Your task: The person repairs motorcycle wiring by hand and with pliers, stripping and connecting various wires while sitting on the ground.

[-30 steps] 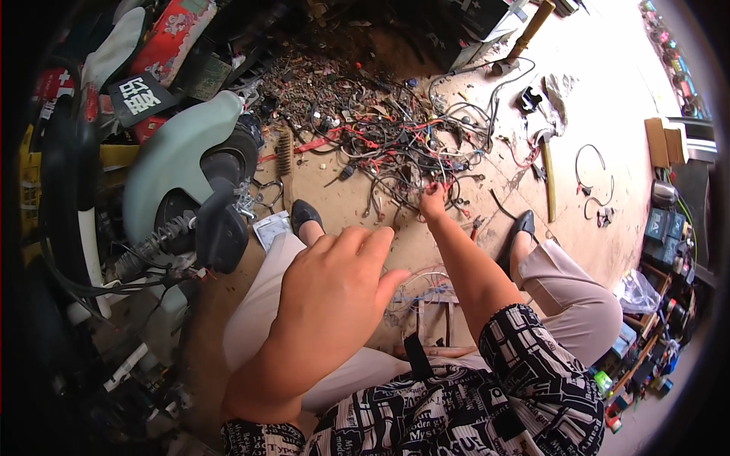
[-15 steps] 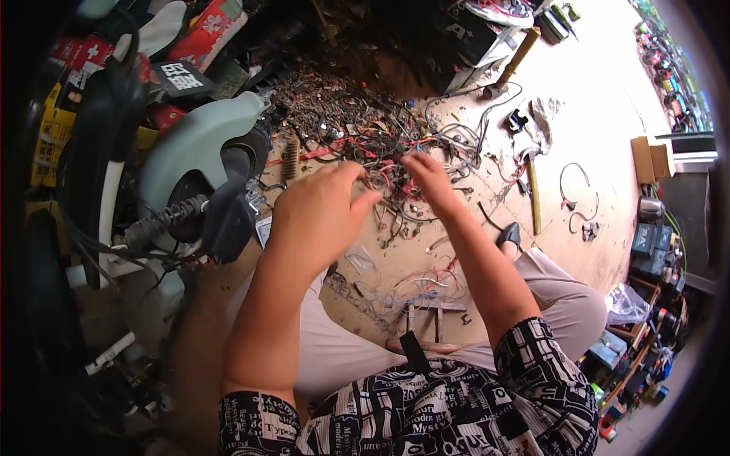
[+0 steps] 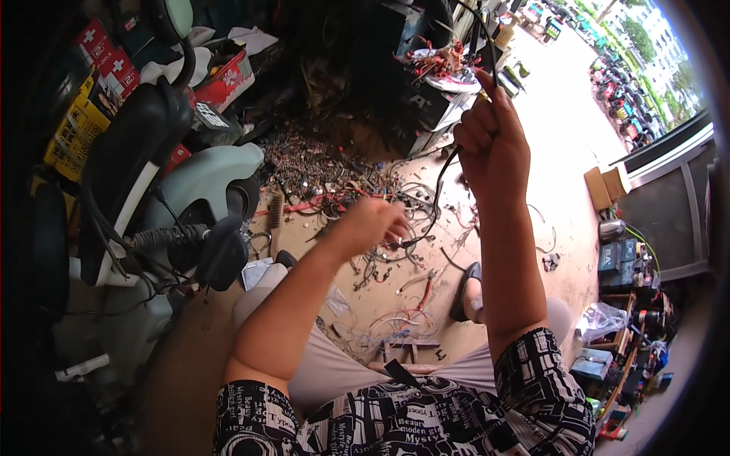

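My right hand is raised high at right of centre, closed on a black cable that runs up past its fingers and down toward my left hand. My left hand is lower, over the tangled pile of wires on the tiled floor, its fingers curled at the cable's lower part near a small bright piece, slightly blurred. Loose thin coloured wires and red-handled pliers lie between my legs.
At left stands a pale grey-green scooter body with black parts. Cartons and batteries are stacked behind it. A black box carries a shoe. Tools and boxes line the right side; outside, parked two-wheelers show.
My right hand has lifted from the pile to high up, drawing the black cable with it. My left hand has moved forward to the cable. The view has tilted up toward the doorway.
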A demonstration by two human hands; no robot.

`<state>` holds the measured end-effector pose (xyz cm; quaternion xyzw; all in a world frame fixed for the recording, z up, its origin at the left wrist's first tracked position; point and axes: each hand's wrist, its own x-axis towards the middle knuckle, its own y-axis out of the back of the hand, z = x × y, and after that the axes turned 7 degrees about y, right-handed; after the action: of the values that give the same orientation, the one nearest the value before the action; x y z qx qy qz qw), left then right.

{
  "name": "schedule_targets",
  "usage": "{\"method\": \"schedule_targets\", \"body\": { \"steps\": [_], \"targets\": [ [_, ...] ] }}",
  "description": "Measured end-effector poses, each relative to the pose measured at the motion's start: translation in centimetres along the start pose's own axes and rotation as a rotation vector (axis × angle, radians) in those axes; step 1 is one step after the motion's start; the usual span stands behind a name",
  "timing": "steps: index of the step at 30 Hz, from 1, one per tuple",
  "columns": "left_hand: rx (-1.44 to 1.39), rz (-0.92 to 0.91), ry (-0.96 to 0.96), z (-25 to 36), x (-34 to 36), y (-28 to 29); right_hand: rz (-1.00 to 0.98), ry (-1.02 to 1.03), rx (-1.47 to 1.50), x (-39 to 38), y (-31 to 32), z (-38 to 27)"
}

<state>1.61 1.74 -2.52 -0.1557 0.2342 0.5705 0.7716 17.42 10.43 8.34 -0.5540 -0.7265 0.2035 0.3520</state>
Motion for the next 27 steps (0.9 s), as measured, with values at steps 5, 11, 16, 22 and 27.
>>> {"method": "schedule_targets", "body": {
  "steps": [5, 11, 16, 22, 27],
  "targets": [
    [-0.893, -0.402, 0.193, -0.4, 0.1, -5.9, -0.01, 0.029, 0.197, -2.0, -0.2, -2.0],
    [-1.379, -0.067, -0.063, -2.9, 5.5, -4.0, 0.14, -0.017, 0.351, -6.5, 5.0, -4.8],
    [-1.516, 0.163, -0.23, -1.4, 5.2, 1.6, 0.492, -0.188, 0.364, -9.8, 8.9, -4.3],
    [-1.356, 0.373, -0.332, -0.6, 4.1, 4.4, 0.527, -0.253, 0.448, -14.2, 13.9, -4.5],
    [-1.203, 0.34, -0.281, -0.5, 3.7, 3.4, 0.561, -0.277, 0.41, -15.5, 14.9, -3.9]
  ]
}}
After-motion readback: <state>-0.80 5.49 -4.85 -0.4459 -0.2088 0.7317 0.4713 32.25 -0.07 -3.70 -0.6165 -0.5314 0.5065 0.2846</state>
